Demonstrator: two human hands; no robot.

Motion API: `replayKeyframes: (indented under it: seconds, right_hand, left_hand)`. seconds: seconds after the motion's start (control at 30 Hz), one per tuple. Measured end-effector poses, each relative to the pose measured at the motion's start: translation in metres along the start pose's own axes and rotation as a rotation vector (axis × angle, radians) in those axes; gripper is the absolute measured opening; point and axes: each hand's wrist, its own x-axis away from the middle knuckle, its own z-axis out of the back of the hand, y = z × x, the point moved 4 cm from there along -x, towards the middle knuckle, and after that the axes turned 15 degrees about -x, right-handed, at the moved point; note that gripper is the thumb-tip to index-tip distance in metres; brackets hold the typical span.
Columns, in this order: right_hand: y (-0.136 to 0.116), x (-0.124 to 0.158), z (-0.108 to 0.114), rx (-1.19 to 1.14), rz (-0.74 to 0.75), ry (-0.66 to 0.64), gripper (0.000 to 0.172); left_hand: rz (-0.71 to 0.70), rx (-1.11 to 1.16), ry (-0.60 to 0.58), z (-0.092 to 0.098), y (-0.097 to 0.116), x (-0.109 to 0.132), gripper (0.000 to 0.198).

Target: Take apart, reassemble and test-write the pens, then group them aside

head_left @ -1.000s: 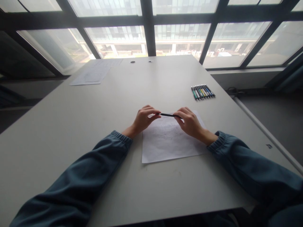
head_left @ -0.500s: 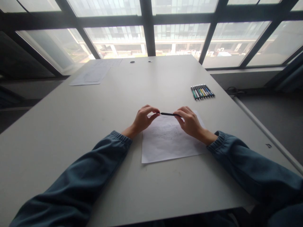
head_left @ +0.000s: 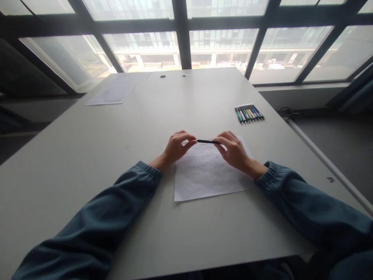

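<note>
A thin dark pen (head_left: 207,141) is held level between both hands, just above a white sheet of paper (head_left: 208,179) with a faint drawing on it. My left hand (head_left: 176,147) pinches the pen's left end with its fingers curled. My right hand (head_left: 233,149) is closed round the pen's right end. Both wrists rest near the sheet on the grey table (head_left: 116,155).
A row of several coloured markers (head_left: 249,112) lies at the right side of the table. More sheets of paper (head_left: 116,90) lie at the far left corner. Two small round holes (head_left: 163,76) sit near the far edge by the big windows. The right table edge drops to the floor.
The pen and both hands have shifted only very slightly; the grip on each end is the same.
</note>
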Motion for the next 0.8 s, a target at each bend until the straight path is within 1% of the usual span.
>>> replayKeyframes:
  seconds: [0.17, 0.5, 0.8]
  right_hand:
    - [-0.0013, -0.0003, 0.0002, -0.006, 0.001, -0.001, 0.016]
    - [0.0004, 0.0006, -0.0014, 0.002, 0.002, -0.024, 0.016]
    - [0.0004, 0.0006, -0.0015, -0.019, 0.009, -0.032, 0.017]
  left_hand:
    - [0.003, -0.006, -0.011, -0.0004, 0.0003, 0.0003, 0.031]
    - [-0.048, 0.016, 0.025, 0.0009, 0.0019, -0.0003, 0.026]
    - [-0.036, 0.035, 0.024, -0.0001, 0.0004, 0.0003, 0.023]
